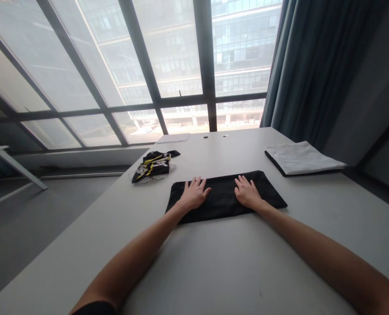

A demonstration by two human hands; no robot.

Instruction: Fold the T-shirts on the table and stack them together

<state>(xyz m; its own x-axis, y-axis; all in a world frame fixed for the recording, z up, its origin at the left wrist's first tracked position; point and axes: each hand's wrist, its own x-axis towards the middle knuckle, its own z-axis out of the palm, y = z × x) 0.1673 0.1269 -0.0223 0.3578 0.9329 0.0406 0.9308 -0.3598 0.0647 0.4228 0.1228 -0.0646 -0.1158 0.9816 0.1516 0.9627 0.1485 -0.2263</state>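
A black folded cloth [223, 197] lies flat on the white table [214, 262] in front of me. My left hand [193, 194] rests palm down on its left half, fingers stretched out. My right hand [247, 192] lies flat on its right half, fingers also spread. Neither hand holds anything; both press on the cloth's top surface.
A crumpled black garment with yellow and white print [153, 166] sits at the table's left edge. A folded white cloth on a black one [301, 158] lies at the far right. Large windows [168, 65] and a dark curtain [312, 65] stand behind the table.
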